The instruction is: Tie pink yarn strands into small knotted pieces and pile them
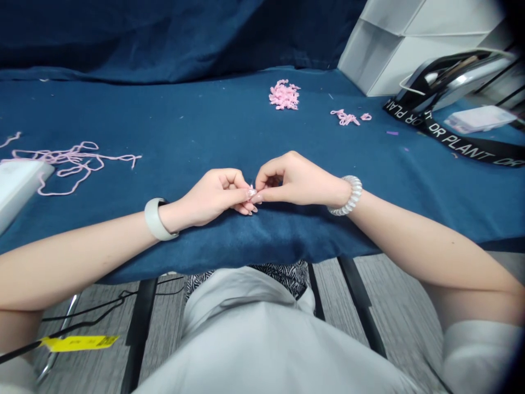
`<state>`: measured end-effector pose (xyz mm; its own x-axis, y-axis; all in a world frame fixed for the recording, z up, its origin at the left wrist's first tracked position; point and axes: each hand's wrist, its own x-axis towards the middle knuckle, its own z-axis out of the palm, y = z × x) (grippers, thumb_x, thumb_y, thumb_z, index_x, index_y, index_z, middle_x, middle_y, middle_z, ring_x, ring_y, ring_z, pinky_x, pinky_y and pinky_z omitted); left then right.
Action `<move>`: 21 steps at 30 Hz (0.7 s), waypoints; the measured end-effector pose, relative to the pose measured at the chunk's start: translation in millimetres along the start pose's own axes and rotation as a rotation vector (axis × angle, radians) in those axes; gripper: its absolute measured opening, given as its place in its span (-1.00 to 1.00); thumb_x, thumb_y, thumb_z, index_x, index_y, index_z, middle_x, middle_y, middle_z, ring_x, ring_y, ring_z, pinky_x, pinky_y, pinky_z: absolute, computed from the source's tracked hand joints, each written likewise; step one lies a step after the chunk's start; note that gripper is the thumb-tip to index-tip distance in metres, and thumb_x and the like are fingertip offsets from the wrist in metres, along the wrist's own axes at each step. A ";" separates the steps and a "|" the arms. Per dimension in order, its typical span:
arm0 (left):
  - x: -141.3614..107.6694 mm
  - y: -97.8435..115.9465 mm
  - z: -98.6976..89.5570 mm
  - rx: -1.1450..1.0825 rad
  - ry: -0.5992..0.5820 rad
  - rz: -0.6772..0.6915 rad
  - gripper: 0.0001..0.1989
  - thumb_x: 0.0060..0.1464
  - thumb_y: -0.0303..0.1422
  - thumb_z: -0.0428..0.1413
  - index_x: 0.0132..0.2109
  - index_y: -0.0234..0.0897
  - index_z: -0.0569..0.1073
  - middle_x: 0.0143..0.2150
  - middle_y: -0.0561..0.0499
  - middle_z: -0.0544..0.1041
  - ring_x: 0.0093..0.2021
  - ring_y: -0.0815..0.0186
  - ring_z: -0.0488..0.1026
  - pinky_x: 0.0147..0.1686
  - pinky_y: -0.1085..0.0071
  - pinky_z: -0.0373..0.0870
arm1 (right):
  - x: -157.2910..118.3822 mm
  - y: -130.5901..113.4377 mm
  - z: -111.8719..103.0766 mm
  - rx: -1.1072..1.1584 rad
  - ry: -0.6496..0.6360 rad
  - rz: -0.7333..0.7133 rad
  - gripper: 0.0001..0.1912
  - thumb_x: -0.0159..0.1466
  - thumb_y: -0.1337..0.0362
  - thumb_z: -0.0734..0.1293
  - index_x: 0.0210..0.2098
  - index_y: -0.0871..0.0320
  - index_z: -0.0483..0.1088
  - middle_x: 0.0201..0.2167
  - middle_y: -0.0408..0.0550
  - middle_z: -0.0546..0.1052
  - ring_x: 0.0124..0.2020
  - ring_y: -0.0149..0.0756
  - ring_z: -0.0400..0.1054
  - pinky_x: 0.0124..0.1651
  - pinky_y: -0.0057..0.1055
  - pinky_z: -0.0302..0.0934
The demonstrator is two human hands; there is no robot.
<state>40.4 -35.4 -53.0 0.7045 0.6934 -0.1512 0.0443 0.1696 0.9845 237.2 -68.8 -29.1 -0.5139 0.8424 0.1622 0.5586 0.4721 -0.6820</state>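
As the left hand (209, 197) and right hand (297, 180) pinch a tiny pink yarn piece (251, 192) between closed grips, a pink yarn heap (284, 94) sits farther along the blue surface (184, 117).

A blue-clothed table (184, 115) carries a loose tangle of pink yarn (74, 162) at left beside a white box (18, 186), a pink pile (284, 94) and pink bits (345, 117) far off, and a black strap (455, 138) at right
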 end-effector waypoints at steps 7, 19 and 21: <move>-0.5 -0.5 -4.3 0.007 -0.094 -0.028 -0.79 -0.01 -0.36 0.25 -0.38 -0.39 0.37 -0.47 -0.06 0.59 -0.45 0.31 0.58 -0.41 0.48 0.53 | -1.0 -3.4 -0.9 -0.104 -0.076 -0.078 -0.79 0.19 0.23 0.38 -0.36 0.30 0.45 -0.50 -0.13 0.47 -0.48 -0.49 0.28 -0.37 -0.52 0.08; 3.0 20.9 -2.3 -0.076 -0.192 -0.337 -0.47 0.03 0.12 -0.02 -0.10 -0.23 0.12 -0.46 -0.18 0.59 -0.38 0.01 0.60 -0.40 0.22 0.49 | -9.0 -19.2 12.1 -0.659 -0.319 -0.252 -0.75 0.37 0.32 0.10 -0.28 0.25 0.37 -0.39 -0.02 0.41 -0.44 -0.35 0.18 -0.25 -0.34 0.07; 1.4 23.9 -3.9 -0.082 -0.199 -0.379 -0.42 0.01 0.16 -0.03 -0.07 -0.24 0.13 -0.44 -0.22 0.59 -0.34 -0.02 0.60 -0.38 0.21 0.48 | -9.4 -19.3 13.4 -0.647 -0.330 -0.286 -0.76 0.36 0.35 0.11 -0.28 0.24 0.38 -0.39 -0.03 0.40 -0.45 -0.37 0.15 -0.25 -0.35 0.07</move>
<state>39.7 -27.7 -30.0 0.7724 0.4247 -0.4722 0.2750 0.4466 0.8514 222.5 -89.3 -27.0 -0.8055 0.5923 -0.0205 0.5919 0.8023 -0.0772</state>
